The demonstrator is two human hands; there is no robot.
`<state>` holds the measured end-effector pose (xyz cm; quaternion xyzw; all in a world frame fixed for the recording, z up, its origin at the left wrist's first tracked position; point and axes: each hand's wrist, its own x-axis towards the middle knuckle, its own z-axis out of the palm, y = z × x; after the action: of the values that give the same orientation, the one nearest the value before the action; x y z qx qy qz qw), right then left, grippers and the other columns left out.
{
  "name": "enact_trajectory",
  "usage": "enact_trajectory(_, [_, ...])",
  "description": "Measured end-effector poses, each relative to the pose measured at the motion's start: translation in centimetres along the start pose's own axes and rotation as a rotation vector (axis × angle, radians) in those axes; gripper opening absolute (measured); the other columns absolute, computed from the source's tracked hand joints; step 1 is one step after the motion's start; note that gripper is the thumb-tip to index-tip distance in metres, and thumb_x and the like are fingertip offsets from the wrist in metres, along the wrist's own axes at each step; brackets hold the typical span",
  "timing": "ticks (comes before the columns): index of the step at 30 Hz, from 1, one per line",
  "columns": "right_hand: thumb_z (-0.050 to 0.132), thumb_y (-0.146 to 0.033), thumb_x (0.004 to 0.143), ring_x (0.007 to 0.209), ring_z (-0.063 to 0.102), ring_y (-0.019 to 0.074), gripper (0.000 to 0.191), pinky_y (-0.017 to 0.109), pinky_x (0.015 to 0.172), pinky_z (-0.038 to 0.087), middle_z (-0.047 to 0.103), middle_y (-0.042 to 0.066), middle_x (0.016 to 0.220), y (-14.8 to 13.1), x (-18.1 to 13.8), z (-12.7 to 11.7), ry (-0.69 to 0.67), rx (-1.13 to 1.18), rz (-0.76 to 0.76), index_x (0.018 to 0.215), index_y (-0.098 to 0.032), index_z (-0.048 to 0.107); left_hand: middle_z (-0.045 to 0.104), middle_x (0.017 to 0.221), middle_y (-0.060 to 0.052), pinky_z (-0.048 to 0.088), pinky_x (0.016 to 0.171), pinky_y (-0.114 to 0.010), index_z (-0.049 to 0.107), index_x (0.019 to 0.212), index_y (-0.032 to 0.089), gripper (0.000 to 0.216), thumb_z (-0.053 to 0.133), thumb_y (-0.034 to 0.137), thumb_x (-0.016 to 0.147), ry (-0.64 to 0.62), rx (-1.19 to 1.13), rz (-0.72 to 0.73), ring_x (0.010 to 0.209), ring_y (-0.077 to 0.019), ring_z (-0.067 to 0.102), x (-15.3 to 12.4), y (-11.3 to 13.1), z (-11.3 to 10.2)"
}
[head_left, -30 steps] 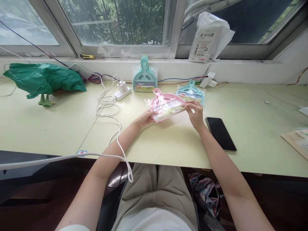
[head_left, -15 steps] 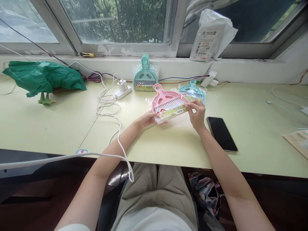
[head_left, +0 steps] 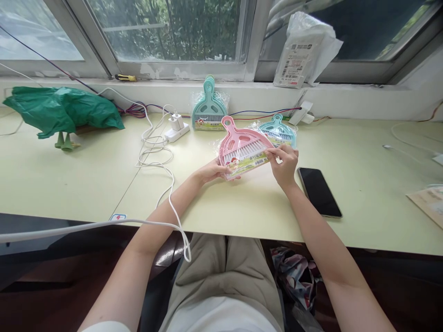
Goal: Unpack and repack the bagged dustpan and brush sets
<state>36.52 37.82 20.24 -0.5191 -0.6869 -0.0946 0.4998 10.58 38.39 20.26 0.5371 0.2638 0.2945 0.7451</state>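
Between my hands is a pink dustpan and brush set [head_left: 244,142] in clear wrapping, tilted, with its handle up and a printed label along the lower edge. My left hand [head_left: 215,170] grips its lower left corner, thumb in front and fingers partly hidden behind. At the lower right corner, my right hand [head_left: 284,163] pinches the wrapping between thumb and fingers. Just behind that hand lies a blue dustpan and brush set [head_left: 278,128], partly covered from view. Farther back, a stack of green dustpan and brush sets [head_left: 209,107] leans upright against the wall.
A black phone [head_left: 320,192] lies right of my right arm. White cable coils [head_left: 155,154] and a power strip [head_left: 177,133] are at left, beyond them a green plastic bag [head_left: 64,110]. On the sill are a yellow cutter [head_left: 125,78] and a white package [head_left: 301,55].
The pink set has turned slightly to face me more, its label lying a little differently. Both hands keep their hold, and the right has shifted slightly to the right.
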Motion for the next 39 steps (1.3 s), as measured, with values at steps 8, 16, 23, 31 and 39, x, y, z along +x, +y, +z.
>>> enact_trajectory(8, [0.056,-0.047,0.087,0.09,0.057,0.0245,0.024,0.045,0.09,0.041,0.062,0.004,0.083,-1.4,-0.2,-0.4,0.072,0.024,0.046,0.083,-0.029,0.072,0.064,0.119,-0.015,0.056,0.079,-0.042,0.055,0.124,0.019,0.064,0.077,0.018,0.063,-0.003,0.041,-0.006,0.09,-0.0283,0.07,-0.1,0.1,0.2])
enact_trajectory(16, [0.064,-0.044,0.081,0.106,0.058,0.024,0.022,0.041,0.09,0.049,0.056,0.009,0.115,-1.1,0.3,0.0,0.005,0.382,0.171,0.082,-0.022,0.069,0.064,0.121,-0.017,0.056,0.075,-0.037,0.054,0.124,0.018,0.065,0.078,0.02,0.063,0.002,0.074,-0.016,0.09,-0.0277,0.07,-0.3,0.4,0.3])
enact_trajectory(23, [0.066,-0.04,0.08,0.117,0.055,0.0243,0.026,0.04,0.096,0.048,0.06,0.009,0.117,-0.9,0.0,1.0,-0.034,0.558,0.25,0.1,-0.024,0.066,0.063,0.123,-0.016,0.055,0.082,-0.041,0.053,0.125,0.019,0.068,0.078,0.02,0.062,0.006,0.09,-0.018,0.089,-0.0274,0.071,-0.4,0.3,0.1])
enact_trajectory(31, [0.078,-0.037,0.065,0.086,0.067,0.0202,0.042,0.036,0.076,0.057,0.071,0.005,0.096,0.3,0.4,0.1,-0.429,0.97,0.752,0.103,-0.023,0.067,0.065,0.121,-0.013,0.056,0.086,-0.042,0.057,0.121,0.018,0.064,0.076,0.012,0.059,0.026,0.071,-0.017,0.101,-0.027,0.066,-0.2,0.0,-0.3])
enact_trajectory(39, [0.084,-0.037,0.055,0.073,0.067,0.0188,0.035,0.035,0.069,0.059,0.072,0.004,0.08,0.1,0.4,0.3,-0.415,1.07,0.859,0.082,-0.02,0.072,0.062,0.124,-0.014,0.057,0.082,-0.044,0.051,0.128,0.018,0.072,0.076,0.016,0.061,0.116,0.071,0.051,0.105,-0.0292,0.063,0.2,0.2,0.1])
